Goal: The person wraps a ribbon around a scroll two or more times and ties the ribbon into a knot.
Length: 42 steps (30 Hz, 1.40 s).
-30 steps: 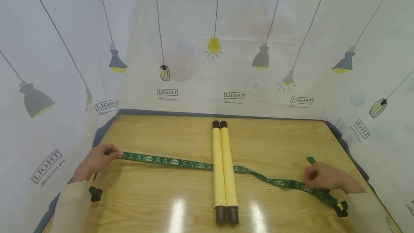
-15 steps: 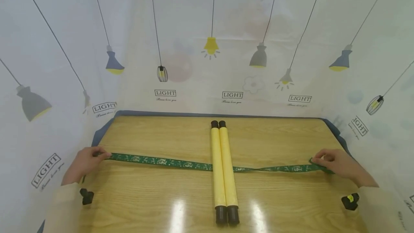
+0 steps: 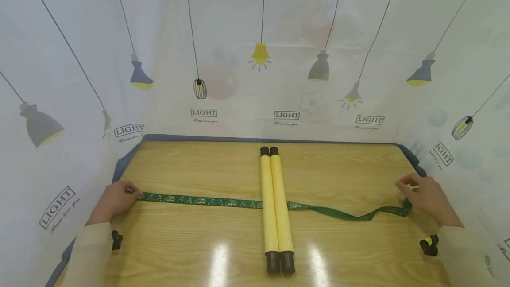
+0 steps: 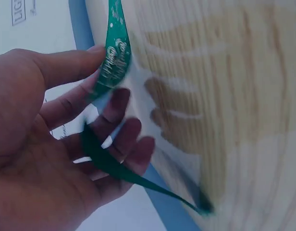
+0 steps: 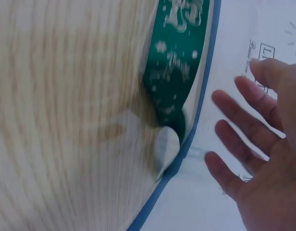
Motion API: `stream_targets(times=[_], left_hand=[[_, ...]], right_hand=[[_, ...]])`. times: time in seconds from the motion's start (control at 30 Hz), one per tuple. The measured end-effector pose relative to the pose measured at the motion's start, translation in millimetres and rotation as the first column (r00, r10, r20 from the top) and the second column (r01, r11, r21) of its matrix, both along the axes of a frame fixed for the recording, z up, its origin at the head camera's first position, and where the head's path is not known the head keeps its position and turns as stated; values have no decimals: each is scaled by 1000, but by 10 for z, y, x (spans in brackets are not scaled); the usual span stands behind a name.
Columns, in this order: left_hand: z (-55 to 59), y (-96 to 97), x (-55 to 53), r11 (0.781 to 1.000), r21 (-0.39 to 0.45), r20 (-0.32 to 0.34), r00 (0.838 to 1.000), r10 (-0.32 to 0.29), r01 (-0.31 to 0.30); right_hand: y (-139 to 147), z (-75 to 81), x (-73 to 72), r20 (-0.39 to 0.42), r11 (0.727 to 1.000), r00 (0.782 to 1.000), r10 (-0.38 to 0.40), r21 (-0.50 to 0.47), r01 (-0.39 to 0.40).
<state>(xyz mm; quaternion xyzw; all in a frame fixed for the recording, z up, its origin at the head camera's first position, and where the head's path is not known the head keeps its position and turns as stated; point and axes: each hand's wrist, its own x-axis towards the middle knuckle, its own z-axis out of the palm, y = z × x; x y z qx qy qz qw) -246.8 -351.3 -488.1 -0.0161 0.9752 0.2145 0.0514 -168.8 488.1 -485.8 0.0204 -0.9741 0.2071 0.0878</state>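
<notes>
A green ribbon (image 3: 191,199) with white printed lettering runs across the table, passing beneath two yellow rods (image 3: 275,203) with dark brown end caps. On the left, my left hand (image 3: 119,198) pinches the ribbon between thumb and forefinger; its tail trails down past the other fingers in the left wrist view. To the right of the rods the ribbon lies slack and twisted. My right hand (image 3: 426,196) is just above that right end. In the right wrist view its fingers are spread, apart from the ribbon (image 5: 174,62).
The light wood table (image 3: 199,163) has a blue-grey edging (image 3: 255,139). White sheets printed with hanging lamps (image 3: 260,54) enclose it behind and at both sides. Black wrist devices sit below each hand, the right one (image 3: 429,245) with a yellow mark.
My right hand moved right, drawing the ribbon straighter, then let go and rose slightly; the ribbon's right part has sagged. The left hand keeps its pinch, shifting a little left and back.
</notes>
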Motion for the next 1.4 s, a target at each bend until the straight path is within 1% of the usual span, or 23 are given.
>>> stream_targets(times=[0.1,0.23,0.33,0.43,0.57,0.67,0.73,0.83,0.9,1.03,1.13,1.23,1.27,1.3,1.4], left_hand=[[3,85,6,1000,-21,-27,1000,-12,11],[30,236,80,999,-40,-114,993,-33,29],[61,430,130,999,-9,-154,987,-47,46],[66,694,140,996,26,-170,983,-76,82],[54,1065,156,990,54,-156,980,-120,130],[66,1329,206,987,79,-117,984,-133,143],[77,1500,250,985,110,-69,989,-127,134],[68,1731,303,984,135,7,993,-118,116],[44,1856,315,984,143,42,993,-109,102],[-10,2011,296,989,118,72,992,-100,91],[-45,2062,271,994,90,96,993,-74,66],[-82,2092,249,998,61,118,992,-36,29],[-90,2103,245,999,49,123,992,-24,19],[-96,2109,244,999,41,125,992,-16,11],[-104,2133,228,1000,13,119,993,-4,3]], right_hand=[[-58,-1,1,50,1000,998,24,-20,-23],[-238,20,-43,117,998,992,49,-38,-45],[-417,50,-82,128,996,988,86,-47,-81],[-593,103,-85,129,991,984,125,-56,-118],[-819,153,-67,130,986,978,165,-56,-158],[-995,170,-40,144,981,971,188,-64,-181],[-1111,182,-14,162,980,967,197,-69,-188],[-1282,203,42,220,979,955,199,-84,-184],[-1378,212,83,283,980,940,191,-105,-168],[-1530,189,162,412,981,895,168,-158,-112],[-1612,132,194,497,983,861,105,-185,-13],[-1651,49,202,553,976,833,23,-191,100],[-1658,25,201,563,974,827,-4,-185,131],[-1658,2,196,562,974,827,-22,-176,145],[-1647,-56,166,524,980,850,-57,-133,148]])
